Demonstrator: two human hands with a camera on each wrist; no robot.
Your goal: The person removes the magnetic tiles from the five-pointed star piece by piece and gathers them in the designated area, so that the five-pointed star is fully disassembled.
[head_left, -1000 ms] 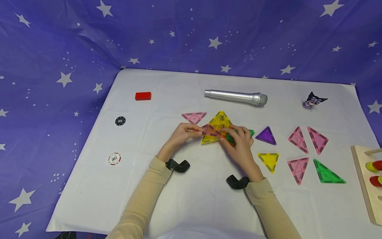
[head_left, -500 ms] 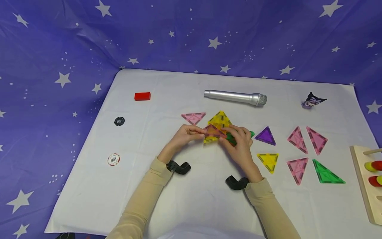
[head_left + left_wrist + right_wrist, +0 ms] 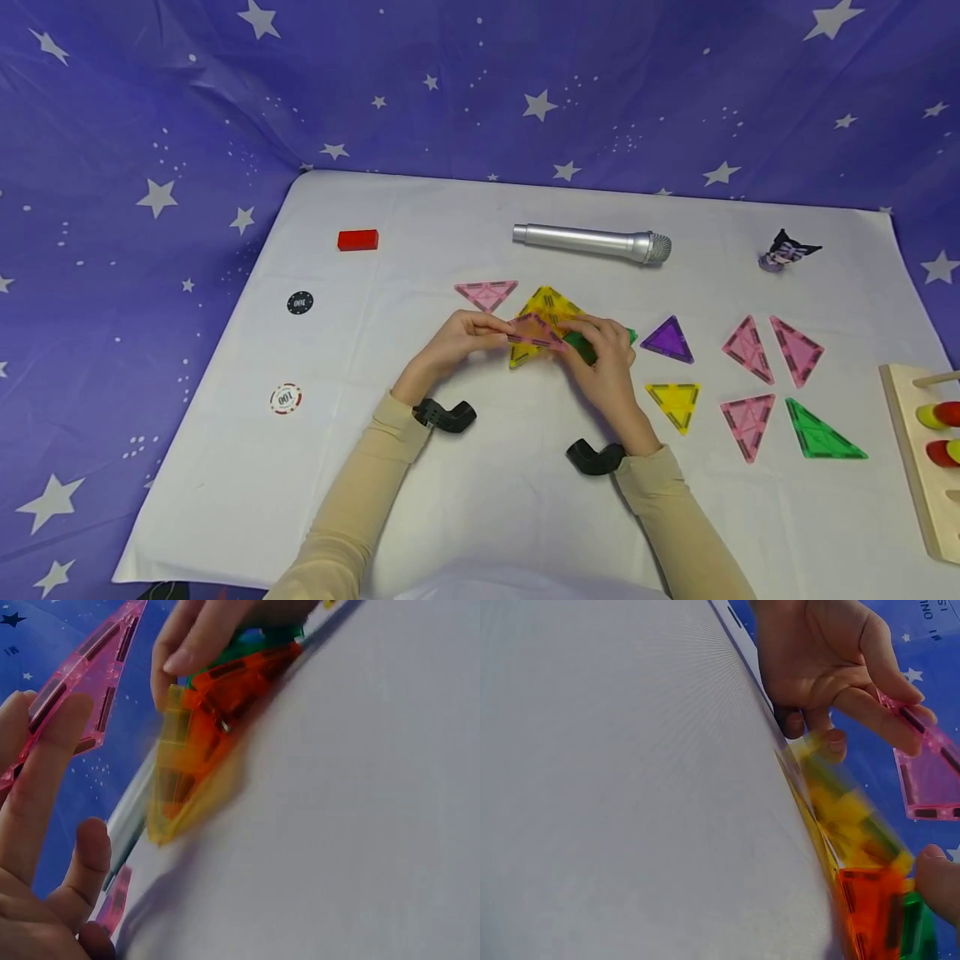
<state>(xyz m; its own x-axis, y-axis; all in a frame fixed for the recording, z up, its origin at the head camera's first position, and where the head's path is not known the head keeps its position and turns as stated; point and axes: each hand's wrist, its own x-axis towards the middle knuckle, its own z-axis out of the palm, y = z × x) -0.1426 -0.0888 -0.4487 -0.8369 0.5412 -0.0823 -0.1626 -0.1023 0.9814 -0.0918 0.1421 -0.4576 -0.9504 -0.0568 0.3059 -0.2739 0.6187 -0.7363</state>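
Note:
In the head view my left hand [image 3: 453, 343] pinches a see-through pink triangular magnetic tile [image 3: 537, 332] by its left corner, thumb against fingers. The left wrist view shows this pink tile [image 3: 90, 697] raised above the tabletop. My right hand [image 3: 604, 360] grips a built piece of joined magnetic tiles, with yellow tiles [image 3: 548, 302] at the left and a green tile [image 3: 582, 347] under the fingers. An orange tile [image 3: 871, 907] belongs to the same piece, seen in the right wrist view. The yellow part is blurred in both wrist views. My right palm hides part of the piece.
Behind the hands lie a pink triangle [image 3: 487, 295] and a silver microphone [image 3: 591, 242]. Rightward are a purple triangle [image 3: 670, 341], a yellow triangle [image 3: 676, 406], several pink ones, a green triangle [image 3: 823, 433] and a wooden board [image 3: 911, 458]. A red block [image 3: 357, 240] and two chips are left.
The joined tiles have swung, their yellow top tip moving left and slightly nearer. The pink tile has shifted a little in my left fingers, its right end now lower. Both arms have barely moved.

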